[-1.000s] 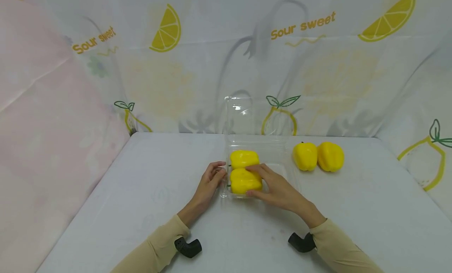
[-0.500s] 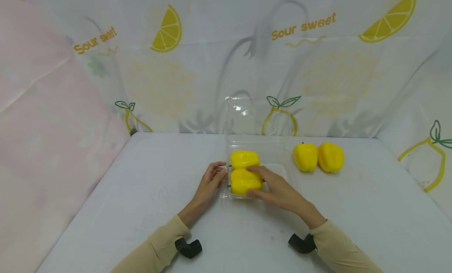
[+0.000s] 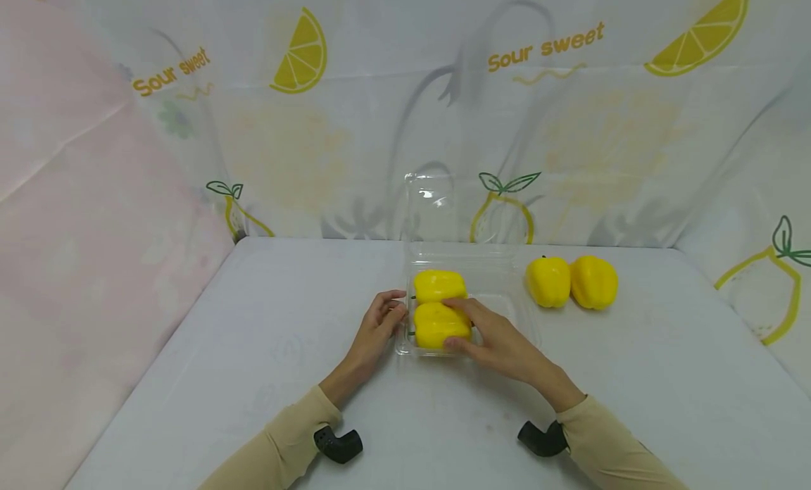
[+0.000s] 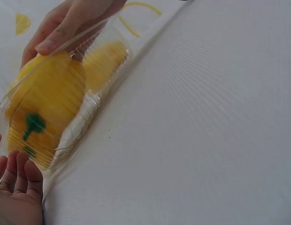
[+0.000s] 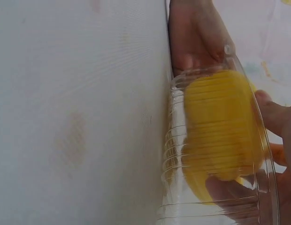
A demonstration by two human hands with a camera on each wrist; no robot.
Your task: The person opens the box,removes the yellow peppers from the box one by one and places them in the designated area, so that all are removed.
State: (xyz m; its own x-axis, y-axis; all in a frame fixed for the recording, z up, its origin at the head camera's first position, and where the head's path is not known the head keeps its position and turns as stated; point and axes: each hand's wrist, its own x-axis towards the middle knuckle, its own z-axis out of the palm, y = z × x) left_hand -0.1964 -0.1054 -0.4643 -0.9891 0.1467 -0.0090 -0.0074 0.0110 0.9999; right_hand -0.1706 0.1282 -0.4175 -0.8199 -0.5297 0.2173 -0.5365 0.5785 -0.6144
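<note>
A clear plastic clamshell box (image 3: 516, 310) stands with its lid (image 3: 437, 208) raised at the back. Two yellow bell peppers lie on their sides in its left half, green stems to the left: a rear one (image 3: 439, 284) and a front one (image 3: 440, 326). My right hand (image 3: 500, 338) holds the front pepper from its right end, thumb on the near side and fingers over the far side. Against the box's left wall rest the loosely bent fingertips of my left hand (image 3: 378, 328). The left wrist view shows that hand (image 4: 21, 187) outside the ribbed wall.
Two more yellow bell peppers, one nearer the box (image 3: 548, 282) and one farther right (image 3: 593, 282), stand side by side on the white table (image 3: 253, 377). A printed cloth (image 3: 355, 145) hangs behind the table's back edge. Black curved pieces (image 3: 338, 444) sit at both sleeves.
</note>
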